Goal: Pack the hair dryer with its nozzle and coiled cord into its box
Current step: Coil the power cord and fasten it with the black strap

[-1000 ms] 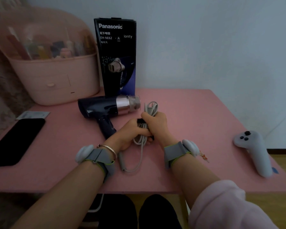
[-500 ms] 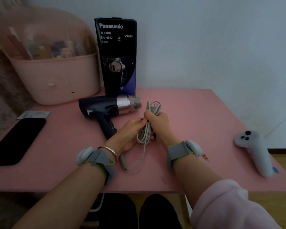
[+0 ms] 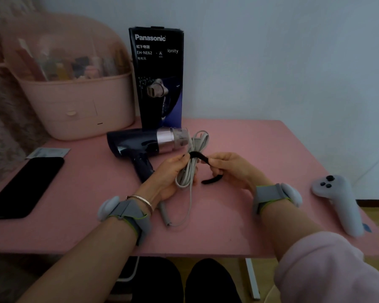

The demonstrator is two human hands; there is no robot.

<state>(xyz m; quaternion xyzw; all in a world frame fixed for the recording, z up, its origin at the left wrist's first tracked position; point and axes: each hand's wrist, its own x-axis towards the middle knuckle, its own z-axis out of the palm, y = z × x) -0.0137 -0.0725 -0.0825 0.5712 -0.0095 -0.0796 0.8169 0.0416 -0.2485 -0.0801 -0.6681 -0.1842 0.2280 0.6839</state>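
Note:
A dark blue hair dryer (image 3: 138, 143) lies on its side on the pink table (image 3: 249, 149), a clear nozzle (image 3: 181, 136) on its silver barrel pointing right. Behind it the tall black Panasonic box (image 3: 159, 77) stands upright. My left hand (image 3: 169, 176) grips the bundled grey cord (image 3: 190, 169) just above the table. A black strap (image 3: 200, 157) crosses the top of the bundle, and my right hand (image 3: 230, 169) pinches it, its free end hanging below the fingers. One loose run of cord trails down to the dryer's handle end.
A pink storage basket (image 3: 79, 106) with several bottles stands at the back left. A black phone (image 3: 24, 184) and a small foil packet (image 3: 48, 152) lie at the left. A grey controller (image 3: 339, 202) rests near the table's right edge.
My hands have moved apart. The right hand has left the cord bundle and now pulls a black strap out to the right over it. The left hand still holds the bundle.

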